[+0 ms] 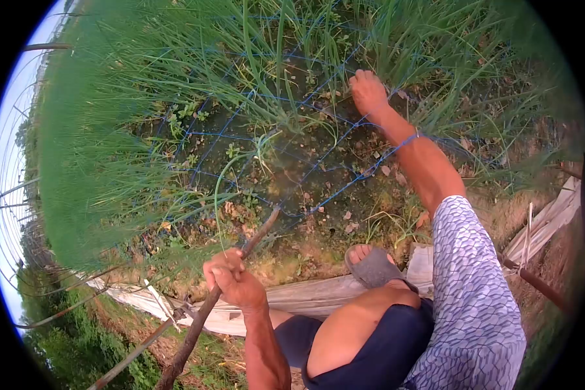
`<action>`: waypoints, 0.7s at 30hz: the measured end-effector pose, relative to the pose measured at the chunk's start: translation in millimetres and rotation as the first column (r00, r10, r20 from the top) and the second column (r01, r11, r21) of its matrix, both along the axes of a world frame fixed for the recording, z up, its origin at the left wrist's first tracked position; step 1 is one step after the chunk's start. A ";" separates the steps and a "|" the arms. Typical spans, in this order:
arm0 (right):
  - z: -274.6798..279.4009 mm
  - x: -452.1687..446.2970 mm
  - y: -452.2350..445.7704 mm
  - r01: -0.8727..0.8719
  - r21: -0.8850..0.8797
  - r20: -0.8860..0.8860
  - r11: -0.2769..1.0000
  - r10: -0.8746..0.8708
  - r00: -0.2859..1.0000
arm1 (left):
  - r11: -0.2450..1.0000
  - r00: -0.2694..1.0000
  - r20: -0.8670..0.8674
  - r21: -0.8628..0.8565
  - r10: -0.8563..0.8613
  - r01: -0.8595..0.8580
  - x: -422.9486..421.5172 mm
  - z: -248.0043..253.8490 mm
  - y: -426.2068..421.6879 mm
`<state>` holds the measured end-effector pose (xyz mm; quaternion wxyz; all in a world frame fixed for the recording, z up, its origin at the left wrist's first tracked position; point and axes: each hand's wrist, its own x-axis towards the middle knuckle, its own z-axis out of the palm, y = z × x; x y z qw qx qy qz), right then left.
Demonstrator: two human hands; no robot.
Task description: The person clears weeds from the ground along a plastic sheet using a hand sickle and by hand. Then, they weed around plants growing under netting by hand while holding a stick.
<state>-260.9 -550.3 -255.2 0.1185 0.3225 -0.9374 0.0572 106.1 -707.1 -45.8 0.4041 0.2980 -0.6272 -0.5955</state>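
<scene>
My left hand (234, 279) is closed at the lower middle, beside a brown wooden stick (205, 311). A thin green stalk (221, 195) runs up from its fingers to a pale root end near the middle. Farther forward and to the right, my right hand (369, 95) reaches among green leafy stems, fingers curled down; what they hold, if anything, is hidden. Blue netting (338, 188) stretches over the dark soil, and one of its cords crosses my right forearm. Long, thin green plants (143, 130) grow up through the mesh.
My sandaled foot (377, 265) is beside a pale cloth strip (305, 296) along the bed's edge. Poles (133, 357) lean at the lower left, and a brown rod (545, 289) lies at the right. Small weeds (185, 117) grow between the plants.
</scene>
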 end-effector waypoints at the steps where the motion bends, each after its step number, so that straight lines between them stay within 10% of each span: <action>1: 0.9 -5.6 2.0 0.002 0.003 0.007 1.000 -0.002 1.000 | 1.000 0.999 -0.033 -0.018 0.004 -0.005 0.0 -2.1 -0.2; 21: -10.8 -28.8 17.9 0.037 0.100 0.311 0.994 -0.067 0.948 | 0.992 0.999 -0.041 -0.120 0.034 -0.039 -8.2 -7.0 1.0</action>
